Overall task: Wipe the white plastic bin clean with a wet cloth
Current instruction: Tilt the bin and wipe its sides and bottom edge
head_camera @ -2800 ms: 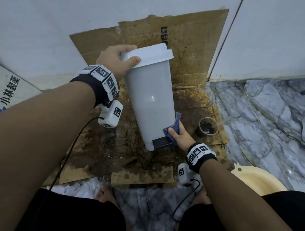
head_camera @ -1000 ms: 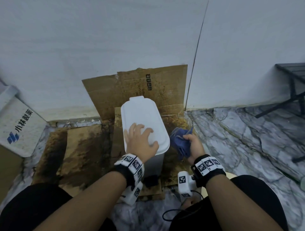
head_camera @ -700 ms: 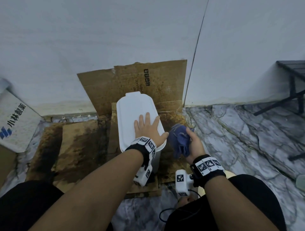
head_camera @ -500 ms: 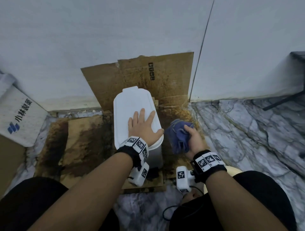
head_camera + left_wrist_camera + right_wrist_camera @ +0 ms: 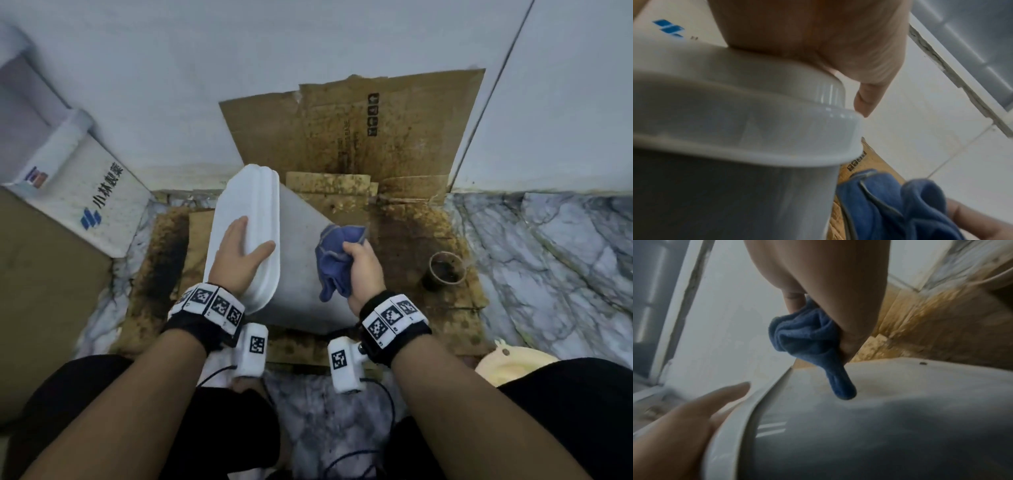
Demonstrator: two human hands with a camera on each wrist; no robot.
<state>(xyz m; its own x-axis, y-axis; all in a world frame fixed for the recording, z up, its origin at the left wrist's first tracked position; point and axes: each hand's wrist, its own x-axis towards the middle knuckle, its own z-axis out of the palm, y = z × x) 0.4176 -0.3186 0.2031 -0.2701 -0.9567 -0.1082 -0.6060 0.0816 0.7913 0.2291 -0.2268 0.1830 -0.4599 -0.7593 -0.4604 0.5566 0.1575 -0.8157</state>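
The white plastic bin (image 5: 301, 274) leans over to the left on stained cardboard, its lid (image 5: 239, 205) facing left and its grey side (image 5: 879, 426) turned up. My left hand (image 5: 239, 263) lies flat on the lid with straight fingers, the thumb (image 5: 867, 97) over the lid's rim (image 5: 748, 123). My right hand (image 5: 363, 270) grips a bunched blue cloth (image 5: 337, 253) against the bin's upper side. The cloth (image 5: 807, 337) hangs from the fist with one end touching the bin wall. The cloth (image 5: 890, 206) also shows in the left wrist view beside the bin.
Stained cardboard (image 5: 359, 137) leans on the white wall and covers the floor beneath the bin. A small cup of dark liquid (image 5: 445, 274) stands right of the bin. A cream basin (image 5: 510, 363) sits at my right knee, and a white printed box (image 5: 85, 202) stands at the left.
The bin stood upright half a second ago and now leans left under my left hand. My right hand has brought the cloth from beside the bin onto its side.
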